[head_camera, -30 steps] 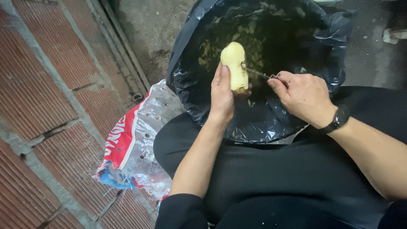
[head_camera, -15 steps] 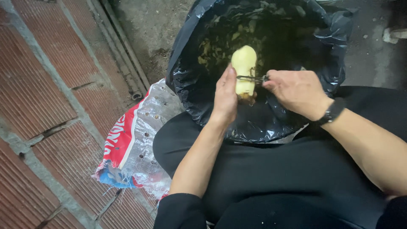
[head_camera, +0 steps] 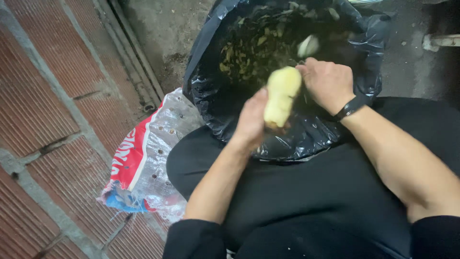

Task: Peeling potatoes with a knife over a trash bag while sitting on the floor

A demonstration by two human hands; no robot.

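Motion blur smears the middle of the view: the peeled potato [head_camera: 281, 96] and the fingers around it have soft edges, and whatever tool the right hand [head_camera: 327, 82] grips is hidden inside its closed fist — only a hint of something thin shows at the knuckles, too blurred to name. A pale scrap [head_camera: 307, 46] just beyond that fist is also blurred; it may be a peel in the air, but that cannot be told. The person's black sleeves are cut off at the bottom edge.

To the left, beside the black-clad knee, a sack [head_camera: 143, 163] lies crumpled on the ridged red-brown floor tiles [head_camera: 43, 96] — clear plastic dotted with small round holes, with a red panel bearing white lettering and a blue patch at its near end.

The potato is pale yellow, long and tilted, with a brown unpeeled stub at its near end. The left hand [head_camera: 250, 123] wraps that lower end, fingers closed on it. It is held over the near rim of a black plastic bag [head_camera: 206, 91] with greenish-yellow peelings [head_camera: 249, 48] piled inside. A dark wristband [head_camera: 351, 106] circles the right wrist.
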